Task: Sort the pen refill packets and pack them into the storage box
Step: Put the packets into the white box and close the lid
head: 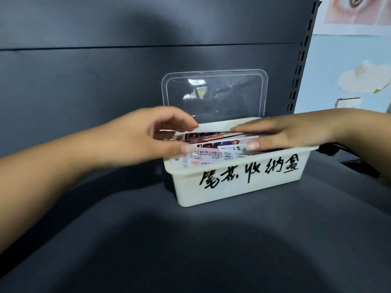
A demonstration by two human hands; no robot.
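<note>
A white storage box (232, 187) with black handwritten characters on its front stands on a dark shelf. Its clear lid (214, 94) is swung up against the back panel. Several pen refill packets (213, 151) stand packed inside, printed faces showing. My left hand (152, 136) reaches over the box's left end, thumb touching the front packets and fingers curved above the stack. My right hand (281, 134) lies across the right end, straight fingers pressing the packets' top edge and thumb against the front ones.
The dark shelf surface (190, 240) spreads in front of the box. A dark back panel (105, 70) rises behind. A slotted upright (300, 60) stands at the right, with a pale wall and posters (355, 60) beyond it.
</note>
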